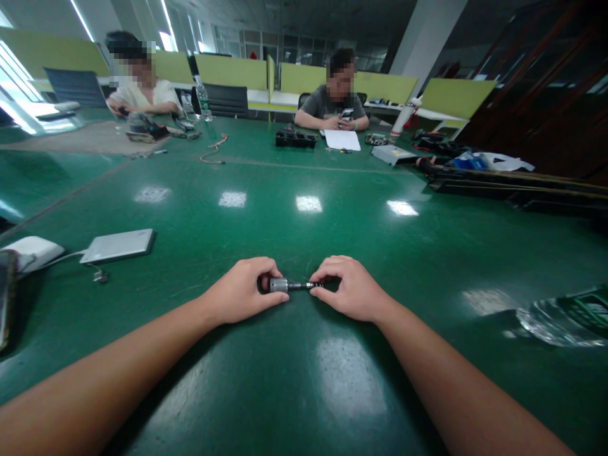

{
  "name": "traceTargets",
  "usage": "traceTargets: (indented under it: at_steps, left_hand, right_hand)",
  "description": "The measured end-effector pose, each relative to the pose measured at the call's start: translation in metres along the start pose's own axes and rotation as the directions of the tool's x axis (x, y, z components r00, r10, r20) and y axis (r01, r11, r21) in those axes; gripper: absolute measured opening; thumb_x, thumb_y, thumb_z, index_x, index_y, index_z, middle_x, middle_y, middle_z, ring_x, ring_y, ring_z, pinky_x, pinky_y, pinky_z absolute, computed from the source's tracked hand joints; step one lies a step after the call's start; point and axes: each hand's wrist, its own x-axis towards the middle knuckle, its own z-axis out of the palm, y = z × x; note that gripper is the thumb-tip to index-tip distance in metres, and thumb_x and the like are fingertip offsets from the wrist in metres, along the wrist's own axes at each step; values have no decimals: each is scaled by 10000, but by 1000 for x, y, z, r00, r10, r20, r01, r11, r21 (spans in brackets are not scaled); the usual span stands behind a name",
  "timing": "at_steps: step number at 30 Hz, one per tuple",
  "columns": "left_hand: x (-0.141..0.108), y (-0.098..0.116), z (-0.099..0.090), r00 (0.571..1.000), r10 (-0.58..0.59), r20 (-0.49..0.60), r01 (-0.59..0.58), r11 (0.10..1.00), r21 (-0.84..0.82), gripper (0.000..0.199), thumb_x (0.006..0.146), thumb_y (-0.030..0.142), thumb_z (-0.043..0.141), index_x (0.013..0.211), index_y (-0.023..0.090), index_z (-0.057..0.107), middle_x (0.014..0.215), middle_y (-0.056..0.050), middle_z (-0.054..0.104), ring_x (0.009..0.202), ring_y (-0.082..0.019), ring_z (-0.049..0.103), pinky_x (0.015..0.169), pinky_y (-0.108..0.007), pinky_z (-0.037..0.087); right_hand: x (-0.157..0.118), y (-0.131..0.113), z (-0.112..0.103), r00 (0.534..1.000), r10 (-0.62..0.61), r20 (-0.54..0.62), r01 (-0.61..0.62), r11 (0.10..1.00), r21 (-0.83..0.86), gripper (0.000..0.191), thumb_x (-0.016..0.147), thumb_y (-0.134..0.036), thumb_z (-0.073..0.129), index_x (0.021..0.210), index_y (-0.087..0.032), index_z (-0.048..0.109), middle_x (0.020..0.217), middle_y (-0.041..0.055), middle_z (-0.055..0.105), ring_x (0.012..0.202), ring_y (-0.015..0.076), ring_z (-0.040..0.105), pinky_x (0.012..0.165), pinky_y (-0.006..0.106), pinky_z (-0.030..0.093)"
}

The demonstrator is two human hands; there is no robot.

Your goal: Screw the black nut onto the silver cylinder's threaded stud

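Observation:
Low over the green table (266, 221), my left hand (242, 285) is closed around the thick end of a small tool with a silver cylinder (278, 285) and a thin dark shaft (298, 286). A rounded black part shows behind the cylinder, inside the curl of my left fingers. My right hand (349, 288) pinches the shaft's right end between thumb and fingertips. The tool lies level, pointing left to right. What kind of tool it is cannot be made out for certain, and both its ends are partly hidden by my fingers.
At left lie a silver flat box (118, 246) with a cable, a white adapter (35, 252) and a phone (6, 297). A water bottle (567, 316) lies at right. Across the table sit two people, near a black tray (295, 139), paper (342, 140) and dark long parts (513, 183).

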Motion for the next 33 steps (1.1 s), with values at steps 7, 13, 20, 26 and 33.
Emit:
traceTargets:
  at_steps: [7, 13, 20, 26, 33]
  left_hand:
    - [0, -3, 0, 999, 44, -20, -44, 999, -17, 304, 733, 355, 768, 951, 175, 657, 811, -4, 618, 717, -160, 576, 650, -266, 435]
    - [1, -6, -1, 995, 100, 9, -100, 994, -34, 210, 804, 310, 703, 960, 176, 664, 842, -20, 625, 751, -156, 584, 693, -271, 445]
    - [0, -3, 1, 997, 77, 12, -77, 997, 0, 208, 764, 302, 737, 907, 175, 655, 819, -18, 610, 734, -161, 572, 675, -273, 432]
    - [1, 0, 1, 997, 79, 12, -79, 997, 0, 200, 768, 307, 736, 890, 175, 647, 798, -8, 596, 723, -159, 562, 661, -265, 419]
    - [1, -1, 0, 997, 67, 24, -67, 998, 11, 207, 771, 318, 735, 887, 171, 646, 783, -3, 581, 711, -157, 556, 653, -264, 407]
  right_hand:
    - [5, -15, 16, 997, 62, -40, -57, 993, 99, 232, 724, -156, 780, 942, -211, 726, 783, -4, 717, 735, 146, 624, 777, 321, 437]
    - [7, -25, 21, 1000, -2, -31, 4, 998, 55, 70, 788, -205, 748, 855, -218, 740, 792, 9, 732, 752, 160, 611, 782, 338, 412]
    - [4, -23, 21, 999, -52, -11, 52, 997, 54, 145, 760, -152, 733, 893, -209, 719, 840, 11, 724, 800, 174, 603, 811, 349, 407]
    - [4, -23, 22, 998, -68, -9, 68, 997, 39, 111, 784, -159, 707, 884, -207, 704, 821, 10, 708, 788, 170, 589, 798, 345, 398]
    - [4, -22, 20, 997, -74, -14, 75, 996, 45, 93, 781, -171, 718, 867, -202, 704, 799, 5, 698, 772, 161, 584, 776, 331, 398]
